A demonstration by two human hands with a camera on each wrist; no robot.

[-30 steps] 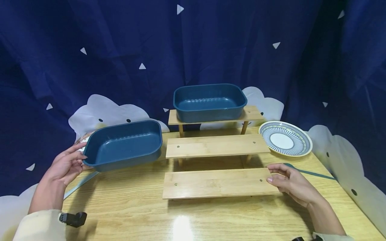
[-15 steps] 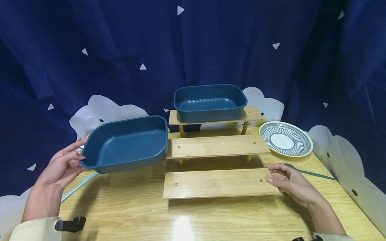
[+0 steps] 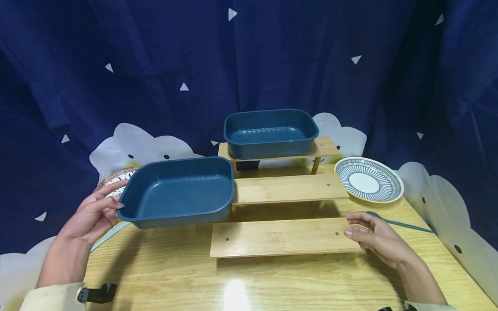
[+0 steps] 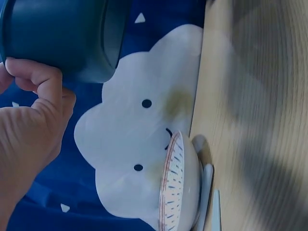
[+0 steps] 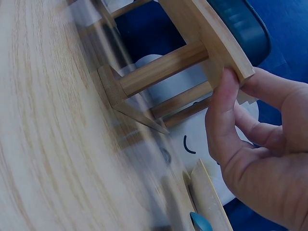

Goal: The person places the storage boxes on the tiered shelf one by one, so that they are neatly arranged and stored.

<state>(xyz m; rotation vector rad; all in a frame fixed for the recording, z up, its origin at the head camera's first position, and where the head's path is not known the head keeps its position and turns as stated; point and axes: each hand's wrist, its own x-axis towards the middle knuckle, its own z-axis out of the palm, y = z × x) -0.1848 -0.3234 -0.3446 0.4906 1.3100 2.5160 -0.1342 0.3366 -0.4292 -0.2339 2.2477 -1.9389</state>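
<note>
In the head view, my left hand (image 3: 93, 216) pinches the left rim of a dark teal rectangular tub (image 3: 177, 194), held up off the table. The tub's right end overlaps the left part of the middle board of a three-step wooden stand (image 3: 288, 188). The left wrist view also has the tub (image 4: 57, 38) raised above the tabletop. At the stand's lowest board, my right hand (image 3: 379, 237) pinches the right end between thumb and fingers, as the right wrist view confirms. A second teal tub (image 3: 272, 134) sits upright on the top board.
A blue-patterned plate (image 3: 368, 179) lies right of the stand, with a teal utensil handle (image 3: 408, 225) in front. Behind my left hand is a bowl with a reddish rim (image 4: 180, 192), beside a pale blue handle (image 3: 110, 235). A dark blue curtain (image 3: 249, 52) hangs behind the table.
The left hand has carried the tub rightward, up and then slightly down, so it now overlaps the middle board in view. The right hand has stayed on the lowest board.
</note>
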